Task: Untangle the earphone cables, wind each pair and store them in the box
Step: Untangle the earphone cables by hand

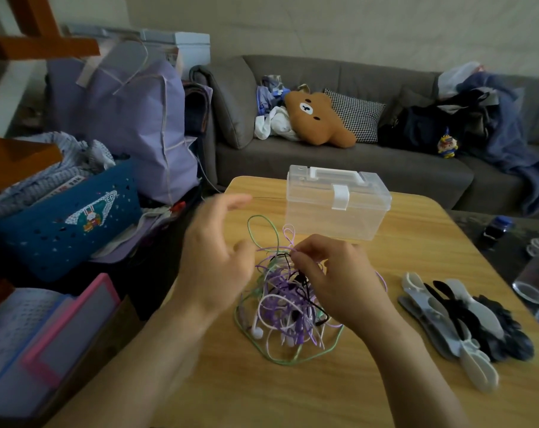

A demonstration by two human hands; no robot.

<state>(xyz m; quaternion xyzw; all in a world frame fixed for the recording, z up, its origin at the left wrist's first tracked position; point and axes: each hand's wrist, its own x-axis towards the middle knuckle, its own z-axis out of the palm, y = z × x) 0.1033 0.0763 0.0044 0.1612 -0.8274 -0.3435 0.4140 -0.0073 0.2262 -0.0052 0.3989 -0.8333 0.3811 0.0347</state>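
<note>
A tangled heap of earphone cables, purple, green, white and black, lies in the middle of the wooden table. My right hand is over the heap's top and pinches strands there between thumb and fingertips. My left hand hovers just left of the heap, blurred, with its fingers spread and nothing in it. Behind the heap stands a clear plastic box with its lid latched down and a handle on top.
A pile of grey, white and black cable winders lies on the table's right side. A glass stands at the right edge. A blue basket, bags and bins crowd the left; a grey sofa is behind.
</note>
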